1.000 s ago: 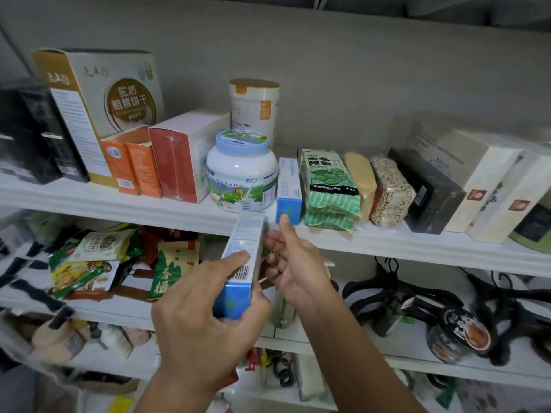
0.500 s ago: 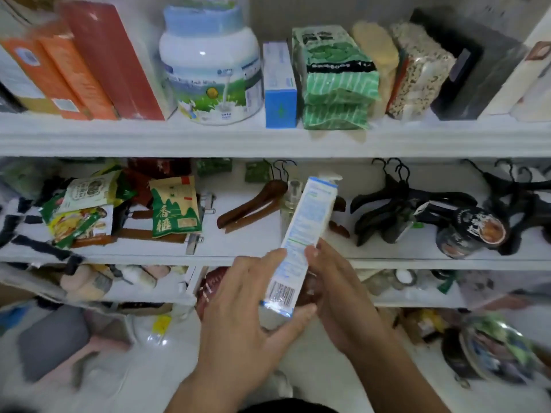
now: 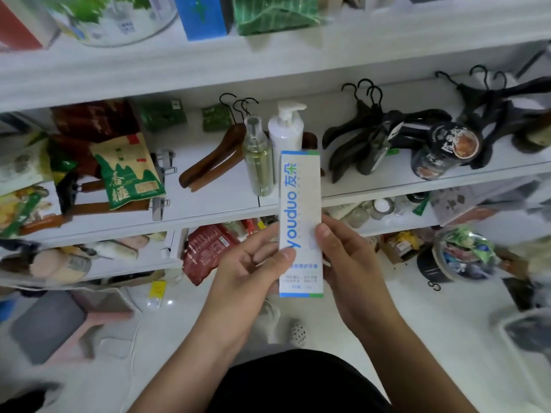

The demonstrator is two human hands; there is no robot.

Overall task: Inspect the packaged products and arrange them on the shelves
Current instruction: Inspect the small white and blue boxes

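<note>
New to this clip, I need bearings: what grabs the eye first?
A white youduo box is held upright at centre, gripped at its sides by the left hand and right hand. Behind it on the middle shelf stand a white pump bottle and a clear spray bottle, black hangers further right.

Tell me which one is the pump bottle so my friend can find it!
Look at the middle shelf, the one with coat hangers. Between the brown hangers and the black hangers stand two bottles. The pump bottle is the right one, plain white, while the spray bottle beside it is clear and greenish.
</note>
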